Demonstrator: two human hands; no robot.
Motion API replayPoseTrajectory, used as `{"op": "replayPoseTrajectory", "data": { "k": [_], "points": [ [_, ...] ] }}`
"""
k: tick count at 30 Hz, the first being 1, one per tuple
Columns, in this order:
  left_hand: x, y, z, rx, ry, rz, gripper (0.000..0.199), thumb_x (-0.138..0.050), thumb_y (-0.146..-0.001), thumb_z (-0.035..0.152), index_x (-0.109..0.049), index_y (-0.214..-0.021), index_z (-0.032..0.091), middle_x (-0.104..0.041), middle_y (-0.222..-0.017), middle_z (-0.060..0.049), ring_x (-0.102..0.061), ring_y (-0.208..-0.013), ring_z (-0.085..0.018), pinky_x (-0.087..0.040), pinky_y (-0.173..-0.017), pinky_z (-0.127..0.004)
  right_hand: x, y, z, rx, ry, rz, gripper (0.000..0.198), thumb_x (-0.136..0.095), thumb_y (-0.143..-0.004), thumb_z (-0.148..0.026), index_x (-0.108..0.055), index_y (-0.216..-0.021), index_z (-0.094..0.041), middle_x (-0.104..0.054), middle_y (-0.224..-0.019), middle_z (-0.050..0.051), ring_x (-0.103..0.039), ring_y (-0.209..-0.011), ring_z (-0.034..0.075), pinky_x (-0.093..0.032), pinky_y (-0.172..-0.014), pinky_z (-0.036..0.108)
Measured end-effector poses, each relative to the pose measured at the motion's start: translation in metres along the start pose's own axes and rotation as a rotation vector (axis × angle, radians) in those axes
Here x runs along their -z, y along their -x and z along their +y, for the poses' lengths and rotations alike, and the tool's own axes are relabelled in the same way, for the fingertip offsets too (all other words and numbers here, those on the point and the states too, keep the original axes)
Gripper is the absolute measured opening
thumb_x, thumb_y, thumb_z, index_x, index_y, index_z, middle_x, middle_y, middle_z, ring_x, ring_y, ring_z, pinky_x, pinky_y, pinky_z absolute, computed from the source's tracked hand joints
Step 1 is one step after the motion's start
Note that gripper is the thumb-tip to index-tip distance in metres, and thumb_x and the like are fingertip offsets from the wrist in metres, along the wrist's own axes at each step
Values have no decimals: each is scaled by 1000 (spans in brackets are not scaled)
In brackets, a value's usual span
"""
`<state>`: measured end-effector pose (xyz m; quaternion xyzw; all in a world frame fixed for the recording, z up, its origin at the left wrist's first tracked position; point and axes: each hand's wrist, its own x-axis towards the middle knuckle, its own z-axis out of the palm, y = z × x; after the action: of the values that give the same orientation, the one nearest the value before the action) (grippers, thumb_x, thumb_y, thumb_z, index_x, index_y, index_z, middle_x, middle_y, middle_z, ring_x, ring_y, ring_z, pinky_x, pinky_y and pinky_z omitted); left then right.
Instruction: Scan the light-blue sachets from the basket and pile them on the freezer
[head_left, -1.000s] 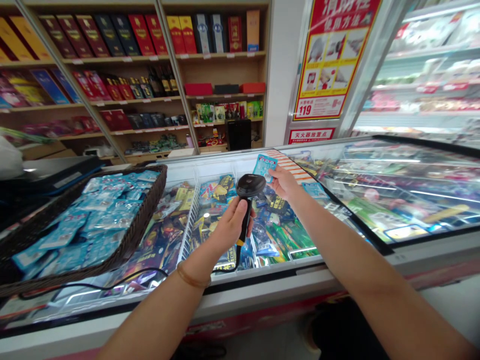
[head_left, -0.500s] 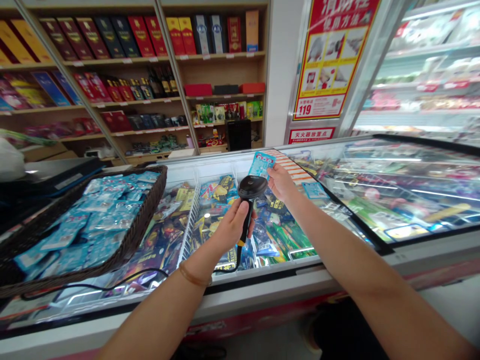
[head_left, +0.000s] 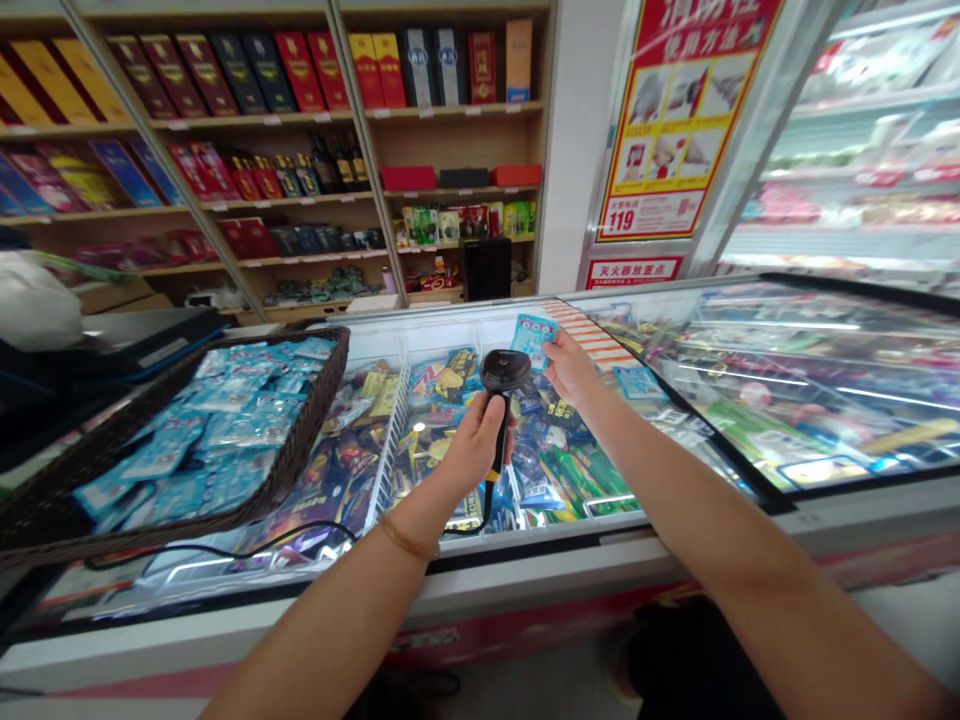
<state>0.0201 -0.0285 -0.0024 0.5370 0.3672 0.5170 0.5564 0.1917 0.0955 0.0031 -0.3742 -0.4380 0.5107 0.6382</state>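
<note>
A black barcode scanner with a yellow band near its base is gripped by its handle in my left hand. Between the thumb and fingers of my right hand, a small light-blue packet is pinched by its edge, just beyond the scanner's head. Both hands are above the glass top of a chest freezer. Another blue packet lies on the glass right of my right hand. At the left, a dark woven basket holds a heap of similar blue packets.
The scanner's black cable runs left across the glass. Bagged frozen goods show inside the freezer. Behind it stand shelves of boxes and bottles, and a red wall poster. A lit display fridge is at the right.
The whole view has shifted slightly right. The scanner and the blue packet keep nearly the same position relative to each other, and both hands hold on as before.
</note>
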Motion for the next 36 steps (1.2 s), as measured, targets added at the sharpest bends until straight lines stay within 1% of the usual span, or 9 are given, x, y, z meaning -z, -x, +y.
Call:
{"op": "replayPoseTrajectory", "data": {
  "k": [4, 7, 13, 18, 23, 25, 28, 31, 36],
  "points": [
    [9, -4, 15, -11, 49, 272, 50, -59, -84, 70, -48, -91, 22, -58, -70, 1, -50, -44, -10, -37, -40, -23, -10, 0, 11, -156, 13, 55, 21, -67, -75, -17, -46, -75, -24, -66, -67, -3, -72, -78, 20, -59, -74, 34],
    [33, -4, 42, -34, 109, 436, 50, -55, -86, 71, -48, -90, 21, -58, -69, 1, -50, -44, -10, -39, -40, -22, -40, -1, 15, -210, 25, 1, 24, -67, -71, -12, -46, -72, -23, -61, -60, -3, -70, -70, 19, -59, -69, 33],
    [106, 21, 98, -161, 169, 663, 51, -53, -87, 71, -50, -88, 20, -56, -64, 2, -51, -44, -9, -41, -40, -19, -161, -6, 14, -303, 11, -147, 20, -59, -73, -1, -54, -74, -20, -58, -55, -3, -65, -58, 14, -58, -66, 28],
    [158, 51, 118, -249, 168, 870, 48, -54, -88, 68, -50, -89, 20, -57, -67, 2, -54, -48, -10, -44, -44, -20, -278, 6, 18, -371, 21, -291, 19, -61, -76, 0, -57, -77, -19, -56, -53, -4, -61, -52, 13, -58, -63, 28],
    [184, 70, 117, -273, 164, 940, 48, -54, -88, 69, -50, -87, 21, -54, -65, 1, -56, -51, -12, -45, -45, -22, -341, 22, 23, -359, 42, -350, 22, -57, -77, 4, -57, -78, -18, -61, -61, -2, -64, -61, 11, -57, -71, 26],
    [183, 71, 114, -257, 178, 928, 48, -53, -89, 68, -50, -86, 21, -53, -63, 2, -55, -50, -12, -44, -44, -21, -341, 24, 25, -322, 68, -330, 22, -58, -76, 3, -58, -80, -18, -63, -65, -2, -66, -66, 11, -56, -75, 25],
    [171, 65, 109, -217, 220, 888, 47, -53, -90, 67, -50, -86, 20, -55, -65, 2, -50, -46, -10, -42, -42, -21, -314, 20, 27, -234, 132, -295, 18, -61, -75, -1, -63, -82, -18, -66, -72, 0, -66, -73, 12, -54, -79, 26],
    [147, 52, 101, -173, 252, 822, 47, -53, -90, 66, -50, -87, 19, -56, -66, 2, -49, -44, -9, -41, -41, -20, -262, 10, 28, -128, 248, -215, 14, -61, -75, -7, -67, -82, -18, -69, -81, 1, -65, -79, 14, -52, -82, 29],
    [90, 18, 79, -72, 221, 626, 48, -53, -89, 67, -52, -88, 19, -53, -59, 3, -51, -44, -10, -40, -42, -20, -145, -10, 20, 4, 505, -40, 25, -53, -74, -8, -72, -88, -17, -74, -93, 4, -66, -86, 17, -51, -86, 32]
  ]
}}
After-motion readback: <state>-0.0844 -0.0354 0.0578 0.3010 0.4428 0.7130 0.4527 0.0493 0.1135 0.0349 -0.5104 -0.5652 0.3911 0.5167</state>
